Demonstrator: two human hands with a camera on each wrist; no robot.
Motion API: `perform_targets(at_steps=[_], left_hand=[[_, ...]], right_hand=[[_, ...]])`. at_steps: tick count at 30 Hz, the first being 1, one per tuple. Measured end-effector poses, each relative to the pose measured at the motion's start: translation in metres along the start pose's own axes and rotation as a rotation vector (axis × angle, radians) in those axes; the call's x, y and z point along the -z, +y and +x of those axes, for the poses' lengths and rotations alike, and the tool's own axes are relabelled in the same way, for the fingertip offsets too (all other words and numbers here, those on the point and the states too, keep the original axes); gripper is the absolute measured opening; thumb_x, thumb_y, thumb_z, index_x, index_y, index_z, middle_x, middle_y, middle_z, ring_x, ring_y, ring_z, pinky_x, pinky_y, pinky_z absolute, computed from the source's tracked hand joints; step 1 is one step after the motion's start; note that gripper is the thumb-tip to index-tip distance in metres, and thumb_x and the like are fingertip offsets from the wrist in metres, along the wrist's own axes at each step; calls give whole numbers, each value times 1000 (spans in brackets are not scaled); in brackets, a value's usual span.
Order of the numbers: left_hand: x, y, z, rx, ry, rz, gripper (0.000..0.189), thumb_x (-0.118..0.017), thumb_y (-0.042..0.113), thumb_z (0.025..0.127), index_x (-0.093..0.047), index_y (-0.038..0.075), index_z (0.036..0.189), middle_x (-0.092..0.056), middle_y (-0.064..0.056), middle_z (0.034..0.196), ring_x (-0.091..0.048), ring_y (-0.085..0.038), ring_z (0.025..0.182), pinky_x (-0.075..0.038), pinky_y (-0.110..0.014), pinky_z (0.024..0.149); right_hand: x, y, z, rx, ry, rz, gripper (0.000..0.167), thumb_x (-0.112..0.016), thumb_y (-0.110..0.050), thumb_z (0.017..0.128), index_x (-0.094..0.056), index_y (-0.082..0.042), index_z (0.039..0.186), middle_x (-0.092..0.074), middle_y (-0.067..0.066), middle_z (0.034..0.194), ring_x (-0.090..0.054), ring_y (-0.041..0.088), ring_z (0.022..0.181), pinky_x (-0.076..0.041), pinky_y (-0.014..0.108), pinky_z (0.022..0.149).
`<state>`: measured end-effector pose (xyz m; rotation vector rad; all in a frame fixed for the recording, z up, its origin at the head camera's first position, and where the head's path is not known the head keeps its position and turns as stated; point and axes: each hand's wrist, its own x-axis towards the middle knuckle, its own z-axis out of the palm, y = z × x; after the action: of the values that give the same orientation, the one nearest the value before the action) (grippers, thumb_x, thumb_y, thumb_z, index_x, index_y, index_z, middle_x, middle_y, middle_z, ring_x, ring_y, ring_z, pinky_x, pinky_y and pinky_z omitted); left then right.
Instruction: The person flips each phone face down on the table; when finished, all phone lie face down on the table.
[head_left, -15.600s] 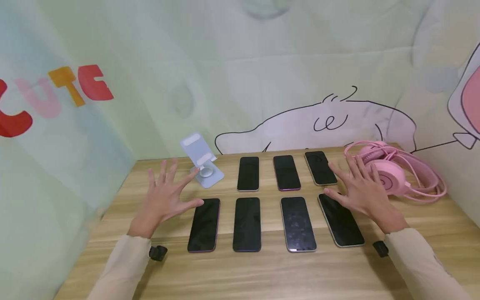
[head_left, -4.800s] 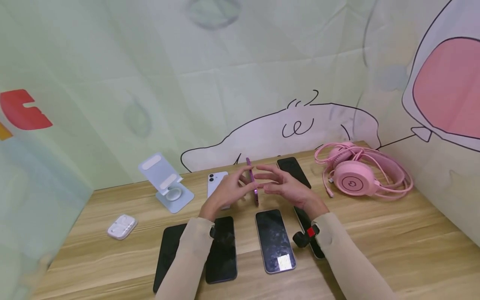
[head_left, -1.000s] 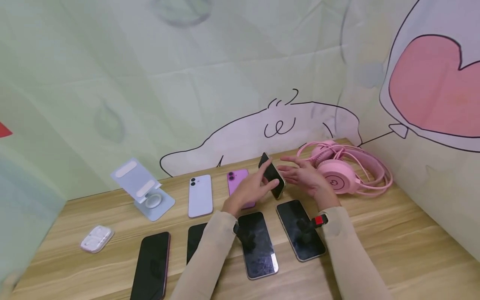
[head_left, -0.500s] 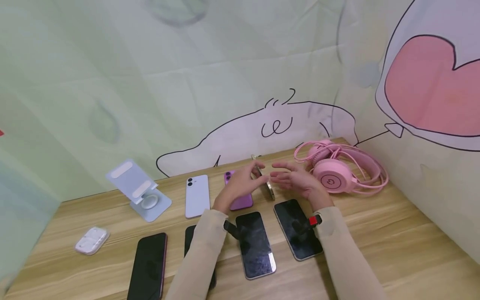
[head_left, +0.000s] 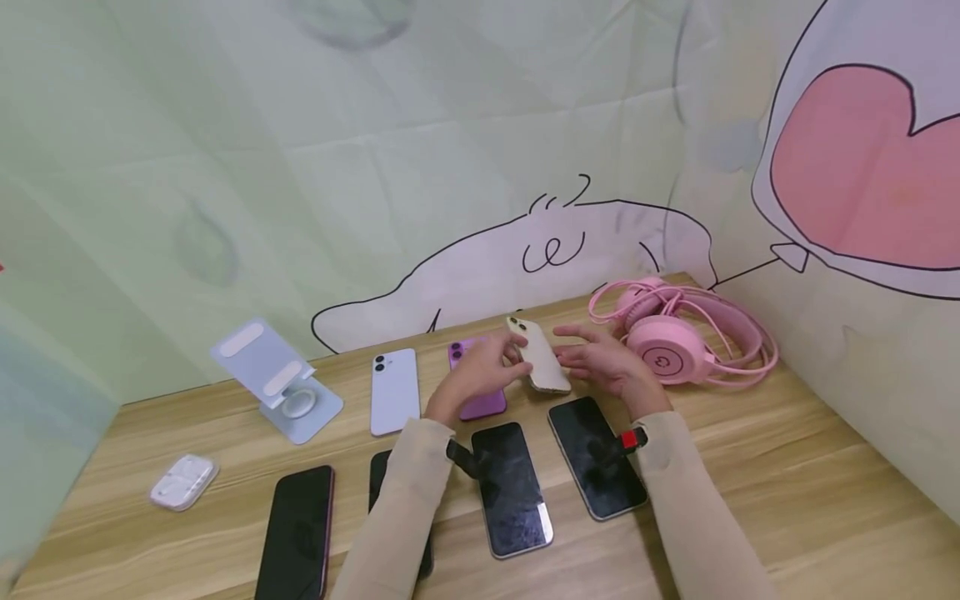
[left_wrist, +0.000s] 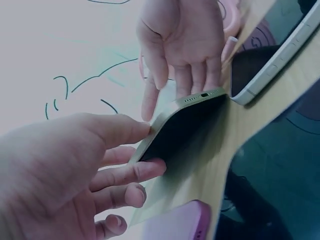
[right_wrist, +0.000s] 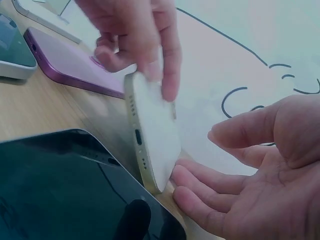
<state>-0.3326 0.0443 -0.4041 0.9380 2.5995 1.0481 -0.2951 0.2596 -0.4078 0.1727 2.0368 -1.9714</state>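
Observation:
A cream-backed smartphone (head_left: pixel 542 358) stands tilted at the back of the wooden table, its pale back toward the head camera and its dark screen underneath. My left hand (head_left: pixel 480 371) pinches its left edge between thumb and fingers, as the left wrist view also shows. Beside the opposite edge, my right hand (head_left: pixel 609 360) has its fingers loosely extended; in the right wrist view its fingertips (right_wrist: pixel 181 175) lie at the phone's lower edge. A purple phone (head_left: pixel 483 406) lies back up, partly covered by my left hand. Left of it, a lavender phone (head_left: pixel 395 392) also lies back up.
Several phones lie screen up in front, among them a scuffed one (head_left: pixel 512 492) and one near my right sleeve (head_left: pixel 596 458). Pink headphones (head_left: pixel 667 350) sit at the right. A blue phone stand (head_left: pixel 281 379) and a white earphone case (head_left: pixel 184 482) are at the left.
Over the last second, the cream phone has turned from screen showing, through edge-on, to back showing. Earlier still, the lavender and purple phones went from screen up to back up.

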Motion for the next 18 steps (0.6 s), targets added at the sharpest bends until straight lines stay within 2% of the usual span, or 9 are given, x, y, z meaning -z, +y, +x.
perform_targets(at_steps=[7,11,18], left_hand=[[-9,-4,2,5,-57,30,44,-65,17,98,-54,1,137,-67,-10,104,-61,-17,86,-49,-29,76],[-13,-4,2,-10,-50,37,46,-64,14,97,-52,-2,138,-68,-10,100,-60,-16,81,-49,-28,73],[-18,-3,5,-2,-30,89,46,-65,16,97,-52,0,138,-67,-6,96,-58,-13,78,-47,-27,73]], right_hand=[[5,-2,-1,-17,38,-4,54,-46,0,101,-36,-7,154,-41,23,152,-53,29,121,-41,39,102],[6,-2,-2,-14,33,-12,54,-46,0,101,-35,-6,154,-39,25,153,-52,28,119,-41,39,102],[11,-1,-4,-31,48,-2,55,-46,2,100,-37,-6,154,-39,23,153,-47,32,128,-36,44,109]])
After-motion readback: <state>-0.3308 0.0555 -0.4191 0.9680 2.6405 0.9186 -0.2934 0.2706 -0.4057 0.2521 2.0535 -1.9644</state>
